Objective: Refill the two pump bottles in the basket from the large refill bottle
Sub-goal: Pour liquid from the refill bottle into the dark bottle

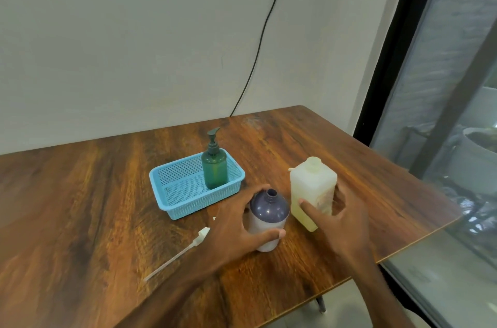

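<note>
Left fingers [255, 190] grip purple bottle [269, 210] | right fingers [309, 208] grip refill bottle [312, 182] | basket [159, 193]: green bottle [215, 171]

A black cable [258, 53] runs down the pale wall [134, 45] behind the wooden table [80, 206].

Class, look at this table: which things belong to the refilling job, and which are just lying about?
Part of the job:
- refill bottle, gripped by the right hand
- purple bottle, pump off, gripped by the left hand
- removed pump, lying on the table
- green pump bottle, standing in the blue basket

Just there:
- black cable on the wall
- window
</note>
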### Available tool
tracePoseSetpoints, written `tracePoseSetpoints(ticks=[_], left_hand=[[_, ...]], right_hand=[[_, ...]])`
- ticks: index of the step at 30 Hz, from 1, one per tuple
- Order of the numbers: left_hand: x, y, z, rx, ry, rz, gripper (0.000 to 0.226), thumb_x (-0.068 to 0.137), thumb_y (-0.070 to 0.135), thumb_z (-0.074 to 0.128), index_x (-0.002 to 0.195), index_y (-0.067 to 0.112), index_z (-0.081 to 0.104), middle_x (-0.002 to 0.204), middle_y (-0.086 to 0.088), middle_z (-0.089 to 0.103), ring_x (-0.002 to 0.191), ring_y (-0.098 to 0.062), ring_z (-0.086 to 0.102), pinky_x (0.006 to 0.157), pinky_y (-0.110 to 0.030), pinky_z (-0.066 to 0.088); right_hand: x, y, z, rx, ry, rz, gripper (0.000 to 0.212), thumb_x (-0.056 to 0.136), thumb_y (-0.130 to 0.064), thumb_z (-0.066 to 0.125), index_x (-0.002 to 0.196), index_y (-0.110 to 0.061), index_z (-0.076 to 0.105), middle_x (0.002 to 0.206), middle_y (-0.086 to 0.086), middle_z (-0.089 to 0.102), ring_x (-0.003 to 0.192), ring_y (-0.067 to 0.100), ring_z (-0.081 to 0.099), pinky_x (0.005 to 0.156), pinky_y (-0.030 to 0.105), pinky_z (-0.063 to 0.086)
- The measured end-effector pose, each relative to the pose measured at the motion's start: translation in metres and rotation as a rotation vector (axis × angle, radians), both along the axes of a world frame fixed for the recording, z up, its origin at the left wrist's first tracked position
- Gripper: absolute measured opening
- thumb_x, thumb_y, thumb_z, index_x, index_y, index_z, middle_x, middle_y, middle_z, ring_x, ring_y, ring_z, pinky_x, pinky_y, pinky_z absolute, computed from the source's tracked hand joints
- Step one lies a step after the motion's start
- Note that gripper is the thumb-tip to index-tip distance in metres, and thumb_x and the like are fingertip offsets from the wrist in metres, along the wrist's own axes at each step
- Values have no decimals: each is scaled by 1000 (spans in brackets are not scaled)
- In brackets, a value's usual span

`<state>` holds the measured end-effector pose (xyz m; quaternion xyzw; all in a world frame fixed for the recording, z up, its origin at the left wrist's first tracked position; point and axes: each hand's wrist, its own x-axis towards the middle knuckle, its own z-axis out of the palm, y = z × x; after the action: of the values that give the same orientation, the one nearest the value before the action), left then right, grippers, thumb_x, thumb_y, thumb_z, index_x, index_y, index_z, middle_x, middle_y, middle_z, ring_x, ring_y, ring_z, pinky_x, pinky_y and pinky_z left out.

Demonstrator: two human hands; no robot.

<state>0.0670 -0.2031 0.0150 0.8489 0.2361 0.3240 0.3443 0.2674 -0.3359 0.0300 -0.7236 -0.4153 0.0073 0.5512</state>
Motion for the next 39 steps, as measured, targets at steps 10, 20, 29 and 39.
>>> tracePoseSetpoints(ticks=[10, 20, 29, 39], left_hand=[[10, -7, -5, 45, 4, -73, 89, 66, 81, 86, 144, 59, 48, 137, 36, 57, 132, 0, 57, 99, -13, 51], [-5, -15, -4, 65, -45, -30, 86, 69, 71, 88, 142, 44, 53, 134, 26, 59, 128, 0, 53, 98, -3, 42], [-11, -15, 1, 66, -3, -29, 90, 66, 59, 93, 142, 19, 65, 134, 9, 68, 120, -9, 62, 102, -3, 39], [-12, -13, -5, 38, -32, -17, 98, 69, 71, 88, 151, 34, 49, 141, 29, 55, 130, 4, 56, 104, -6, 43]], right_hand=[[-7, -60, 37, -103, -232, -12, 97, 57, -27, 97, 116, -79, 41, 107, -62, 45, 99, -33, 48, 43, 1, 38], [-7, -55, 17, -126, -306, 67, 90, 57, -21, 98, 133, -48, 55, 126, -45, 47, 123, -23, 37, 94, 40, 46], [-10, -49, 22, -152, -336, 50, 88, 56, -14, 98, 132, -38, 60, 130, -25, 57, 123, -18, 39, 96, 45, 47], [-9, -42, 32, -231, -452, 25, 89, 61, -20, 97, 140, -30, 58, 141, -8, 60, 133, 19, 50, 103, 57, 46]])
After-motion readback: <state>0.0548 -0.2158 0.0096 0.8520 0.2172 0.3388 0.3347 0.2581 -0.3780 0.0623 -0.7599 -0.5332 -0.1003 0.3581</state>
